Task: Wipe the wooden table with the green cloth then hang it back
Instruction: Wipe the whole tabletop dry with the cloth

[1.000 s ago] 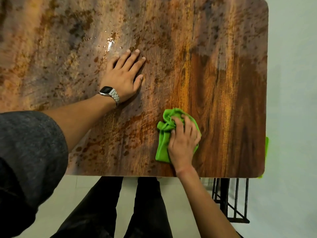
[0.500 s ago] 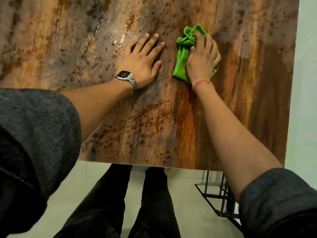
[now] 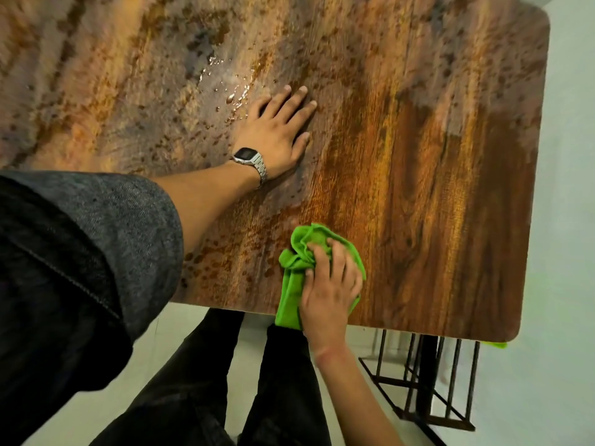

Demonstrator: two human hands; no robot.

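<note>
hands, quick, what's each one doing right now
Left hand: open, fingers flat on the wooden table.
Right hand: fingers curled on the green cloth, pressing it down.

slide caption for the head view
Right hand wipes the wooden table with a green cloth; left hand rests flat.

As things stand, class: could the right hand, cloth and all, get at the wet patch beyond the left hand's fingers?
Probably not directly. The left hand lies flat between the green cloth and the wet patch; the right hand would have to sweep round it.
</note>
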